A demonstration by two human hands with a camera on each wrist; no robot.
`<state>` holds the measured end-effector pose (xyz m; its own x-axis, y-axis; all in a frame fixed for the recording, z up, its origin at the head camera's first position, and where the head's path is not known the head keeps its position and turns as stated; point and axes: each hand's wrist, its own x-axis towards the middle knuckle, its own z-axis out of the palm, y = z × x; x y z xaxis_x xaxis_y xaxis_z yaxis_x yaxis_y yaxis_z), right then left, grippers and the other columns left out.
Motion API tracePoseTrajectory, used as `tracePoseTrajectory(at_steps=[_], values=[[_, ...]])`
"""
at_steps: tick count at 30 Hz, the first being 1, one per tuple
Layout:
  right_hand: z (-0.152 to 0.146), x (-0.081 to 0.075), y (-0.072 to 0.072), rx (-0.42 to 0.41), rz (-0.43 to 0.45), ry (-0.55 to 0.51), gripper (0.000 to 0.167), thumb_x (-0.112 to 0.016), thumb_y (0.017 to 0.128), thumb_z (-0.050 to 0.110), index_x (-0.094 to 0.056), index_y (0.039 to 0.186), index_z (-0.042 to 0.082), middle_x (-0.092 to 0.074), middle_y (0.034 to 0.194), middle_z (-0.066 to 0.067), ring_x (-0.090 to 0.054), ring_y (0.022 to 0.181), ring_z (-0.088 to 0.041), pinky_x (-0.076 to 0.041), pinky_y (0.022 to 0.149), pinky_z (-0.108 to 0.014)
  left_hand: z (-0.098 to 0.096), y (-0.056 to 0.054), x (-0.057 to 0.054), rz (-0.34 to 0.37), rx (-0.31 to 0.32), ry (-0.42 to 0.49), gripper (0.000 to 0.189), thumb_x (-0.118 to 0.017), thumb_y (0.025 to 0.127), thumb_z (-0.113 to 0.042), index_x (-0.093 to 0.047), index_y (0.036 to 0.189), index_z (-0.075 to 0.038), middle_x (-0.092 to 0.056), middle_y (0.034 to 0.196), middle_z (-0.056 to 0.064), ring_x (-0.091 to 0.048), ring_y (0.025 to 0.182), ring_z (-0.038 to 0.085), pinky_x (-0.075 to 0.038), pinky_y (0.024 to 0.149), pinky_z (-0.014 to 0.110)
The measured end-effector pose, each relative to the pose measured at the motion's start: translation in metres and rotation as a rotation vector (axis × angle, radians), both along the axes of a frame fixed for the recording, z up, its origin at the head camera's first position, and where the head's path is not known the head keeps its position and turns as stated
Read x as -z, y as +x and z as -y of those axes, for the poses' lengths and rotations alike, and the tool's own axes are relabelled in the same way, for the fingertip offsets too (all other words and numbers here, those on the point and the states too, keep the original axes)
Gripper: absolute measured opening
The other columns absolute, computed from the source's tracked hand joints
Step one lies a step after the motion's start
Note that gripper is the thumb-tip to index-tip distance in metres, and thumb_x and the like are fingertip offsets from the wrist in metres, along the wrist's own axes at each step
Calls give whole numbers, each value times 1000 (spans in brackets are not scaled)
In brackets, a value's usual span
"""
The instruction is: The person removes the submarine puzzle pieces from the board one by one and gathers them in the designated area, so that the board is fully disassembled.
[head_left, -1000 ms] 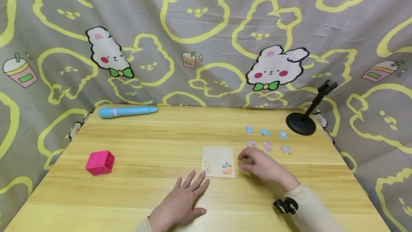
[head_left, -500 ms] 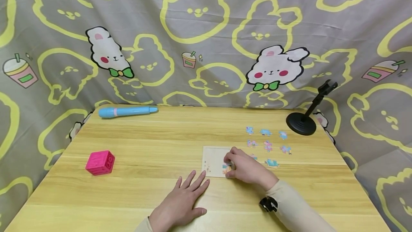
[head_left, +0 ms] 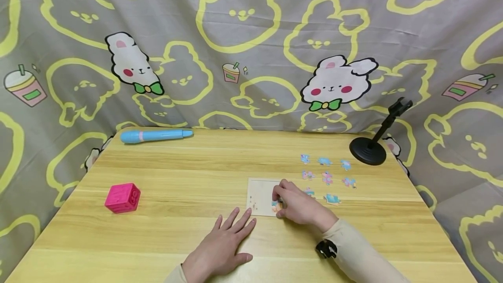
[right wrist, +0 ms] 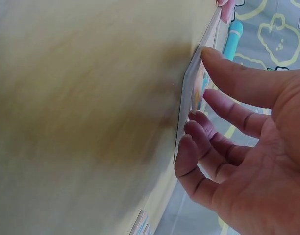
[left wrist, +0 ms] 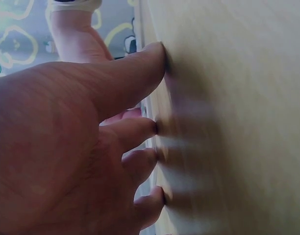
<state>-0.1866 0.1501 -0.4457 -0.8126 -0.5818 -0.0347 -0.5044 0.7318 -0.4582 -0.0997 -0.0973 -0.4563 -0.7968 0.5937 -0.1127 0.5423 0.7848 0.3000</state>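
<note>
A small pale puzzle board (head_left: 260, 190) lies mid-table, with one orange and blue jigsaw piece (head_left: 276, 206) in its near right corner. Over that corner my right hand (head_left: 300, 204) bends its fingers, thumb and index at either side of the piece. In the right wrist view, the thumb (right wrist: 238, 73) meets the board's edge (right wrist: 189, 81) and colour shows between thumb and index. My left hand (head_left: 222, 246) lies with spread fingers on the table, a fingertip at the board's near left corner. Its fingertips touch the wood in the left wrist view.
Several loose jigsaw pieces (head_left: 327, 178) lie in rows right of the board. A black stand (head_left: 367, 151) is at the back right. A pink block (head_left: 122, 198) sits at the left, a blue microphone-shaped toy (head_left: 161, 136) at the back left. A patterned curtain (head_left: 251, 51) hangs behind.
My right hand has moved left from beside the loose pieces onto the board's right side, uncovering two pieces of the nearest row. It has barely moved in the last half second. The left hand stays put.
</note>
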Motion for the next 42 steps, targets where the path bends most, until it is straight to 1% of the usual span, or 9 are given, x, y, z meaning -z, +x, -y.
tracePoseTrajectory(at_steps=[5,9,12,17,23,31,36,42], values=[[0,1,-1,-11,-21,-11,28,-81,81,10,-60,99,12,-48,93,2,-45,84,-15,-43,72,-33,0,0,0,0,1,4,74,-64,89,-50,-41,152,-17,-24,161,2,-22,145,34,-27,106,63],[-2,1,-4,-28,-57,-33,23,-76,84,6,-62,102,11,-49,92,3,-48,82,-13,-45,72,-32,0,-1,0,6,1,7,74,-65,89,-50,-41,152,-17,-23,161,3,-21,145,34,-27,107,62],[-3,2,-6,-34,-70,-55,19,-71,85,1,-63,99,11,-50,90,5,-50,79,-11,-47,71,-30,0,-1,0,6,-1,10,74,-65,89,-49,-41,151,-17,-24,161,3,-22,145,34,-27,107,62],[-3,1,-8,-30,-35,-97,17,-65,89,-4,-64,94,13,-54,87,5,-51,77,-9,-47,69,-28,0,-1,0,3,0,8,75,-65,89,-50,-41,151,-17,-24,161,3,-22,145,35,-27,107,62],[-10,-2,-9,-51,-2,-156,16,-63,92,-4,-64,93,11,-55,87,6,-52,76,-8,-47,69,-28,-1,-1,0,-2,14,17,76,-65,88,-51,-41,151,-16,-24,161,4,-23,144,36,-28,105,64],[-35,-12,-11,-57,46,-205,16,-60,94,-4,-64,94,12,-57,90,6,-54,81,-9,-49,71,-29,0,-1,-1,13,11,21,75,-65,89,-48,-40,152,-15,-23,161,4,-22,144,36,-26,106,64],[-57,-18,-13,-15,57,-203,16,-60,94,-2,-64,94,13,-58,88,6,-54,80,-10,-48,70,-29,0,0,-1,6,6,19,75,-65,90,-48,-39,152,-16,-22,161,3,-21,145,35,-25,107,63],[-85,-26,-13,52,73,-228,14,-62,94,-2,-65,94,11,-60,88,4,-57,81,-12,-50,69,-29,0,1,-1,9,2,15,75,-65,90,-48,-39,153,-16,-22,161,3,-20,145,34,-25,108,62]])
